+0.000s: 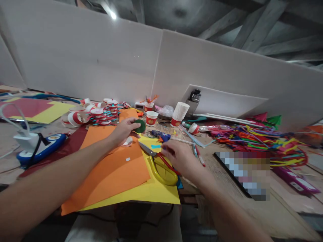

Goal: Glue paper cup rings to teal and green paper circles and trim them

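Observation:
My left hand (127, 131) pinches a dark green disc (140, 126) by its edge, above the orange paper (118, 174). Under that hand, a small white round piece (127, 141) lies on the orange sheet. Thumb and fingers of my right hand (179, 156) are closed at one end of a small light-blue paper strip (155, 146). Just below this hand, scissors (161, 168) with yellow and red handles rest on the yellow paper (141, 193). A white scrap (128, 159) sits on the orange sheet.
Cut red-and-white paper cups (98, 112) crowd the back left, with a cup stack (179, 114) behind my right hand. Colourful pipe cleaners (262, 141) pile up at right, beyond a phone (242, 174). At left is a blue-and-white power strip (41, 149).

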`<state>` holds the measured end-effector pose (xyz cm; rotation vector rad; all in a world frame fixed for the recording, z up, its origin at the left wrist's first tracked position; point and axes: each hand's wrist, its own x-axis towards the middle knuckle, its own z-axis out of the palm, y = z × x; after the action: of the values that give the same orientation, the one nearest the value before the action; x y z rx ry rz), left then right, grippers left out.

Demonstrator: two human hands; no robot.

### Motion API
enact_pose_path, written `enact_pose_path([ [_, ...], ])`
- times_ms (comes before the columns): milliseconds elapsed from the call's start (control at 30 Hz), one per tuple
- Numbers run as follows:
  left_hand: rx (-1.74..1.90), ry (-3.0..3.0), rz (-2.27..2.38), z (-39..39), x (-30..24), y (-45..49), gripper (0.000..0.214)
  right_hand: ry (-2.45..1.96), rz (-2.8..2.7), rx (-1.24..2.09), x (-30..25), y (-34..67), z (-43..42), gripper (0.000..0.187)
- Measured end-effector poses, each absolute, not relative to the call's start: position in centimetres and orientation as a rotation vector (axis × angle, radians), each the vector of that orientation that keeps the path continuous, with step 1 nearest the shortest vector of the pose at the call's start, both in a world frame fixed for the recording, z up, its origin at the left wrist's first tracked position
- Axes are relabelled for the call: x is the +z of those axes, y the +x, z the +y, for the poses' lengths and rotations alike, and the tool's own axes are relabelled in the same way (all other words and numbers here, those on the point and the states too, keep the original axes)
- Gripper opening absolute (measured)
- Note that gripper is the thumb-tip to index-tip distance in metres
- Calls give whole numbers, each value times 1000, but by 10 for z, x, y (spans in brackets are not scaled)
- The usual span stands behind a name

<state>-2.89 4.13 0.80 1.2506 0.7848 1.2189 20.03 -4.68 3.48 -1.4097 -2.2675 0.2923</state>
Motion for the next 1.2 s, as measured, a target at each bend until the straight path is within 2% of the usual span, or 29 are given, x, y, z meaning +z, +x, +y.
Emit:
enact_pose_path([
  [200, 1221, 1212, 719, 49, 4, -32, 24, -1501, -2583, 27, 15, 197, -76, 23],
  [333, 1238, 1166, 753, 49, 6, -36, 23, -1574, -2663, 89, 24, 189, -75, 31],
  [600, 1423, 1045, 724, 50, 17, -44, 21, -1769, -2417, 94, 31, 201, -76, 56],
  [767, 1416, 1065, 697, 46, 19, -42, 22, -1672, -2287, 38, 37, 210, -68, 48],
  [967, 1308, 1148, 670, 40, 14, -33, 20, -1282, -2294, 21, 43, 191, -39, 63],
  [1200, 1284, 1140, 652, 36, 16, -29, 20, -1317, -2216, -47, 29, 174, -13, 47],
])
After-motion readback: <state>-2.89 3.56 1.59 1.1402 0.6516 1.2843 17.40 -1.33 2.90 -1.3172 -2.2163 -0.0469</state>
